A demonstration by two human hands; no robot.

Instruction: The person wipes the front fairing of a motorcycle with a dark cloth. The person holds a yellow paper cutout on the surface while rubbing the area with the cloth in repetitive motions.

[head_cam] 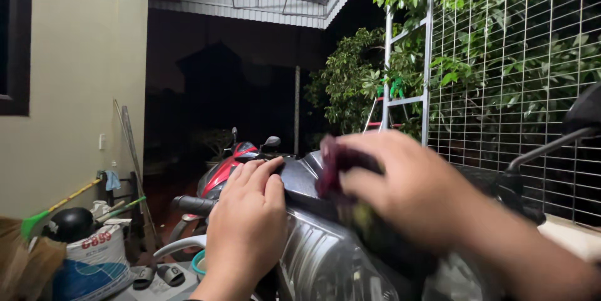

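Near scooter (313,257): dark front cowl and headlight fill the near centre. Wire mesh fence (513,82) with green foliage, far right. Red scooter (222,172) parked behind, far centre-left. Printed sack (97,257) and black helmet (70,223) at near left. Right hand (400,188): fingers closed around a dark red cloth (332,166), pressed to the cowl top. Left hand (247,223): fingers flat, close together, resting on the cowl beside the handlebar grip (191,204).
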